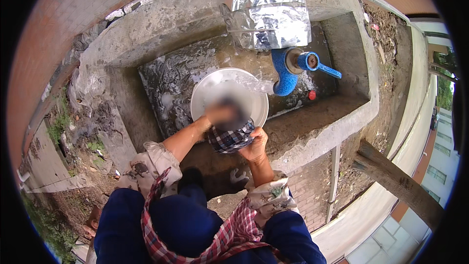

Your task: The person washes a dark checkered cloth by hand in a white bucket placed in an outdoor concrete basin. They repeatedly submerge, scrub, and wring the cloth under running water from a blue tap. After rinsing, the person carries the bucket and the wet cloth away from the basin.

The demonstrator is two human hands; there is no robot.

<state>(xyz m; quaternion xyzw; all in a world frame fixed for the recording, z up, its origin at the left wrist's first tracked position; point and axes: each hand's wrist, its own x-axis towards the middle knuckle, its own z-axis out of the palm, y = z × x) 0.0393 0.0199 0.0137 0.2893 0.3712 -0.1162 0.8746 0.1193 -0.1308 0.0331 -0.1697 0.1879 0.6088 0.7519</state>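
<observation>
A dark blue and white checked cloth (232, 139) is bunched at the near rim of a round, pale metal basin (196, 99). My right hand (255, 145) is closed on the cloth's right side, thumb on top. My left hand (217, 116) lies over the basin against a dark, blurred part of the cloth; blur hides its fingers. A stream of water (254, 85) pours into the basin from a blue tap (285, 74) at the upper right.
The basin stands in a rough concrete trough (337, 124) with wet, suds-streaked stone (171, 80) inside. Silver foil wrapping (268, 12) covers the tap's mount. The tap's lever (330, 71) points right, above a small red round object (311, 95). A wooden post (398, 181) leans at right.
</observation>
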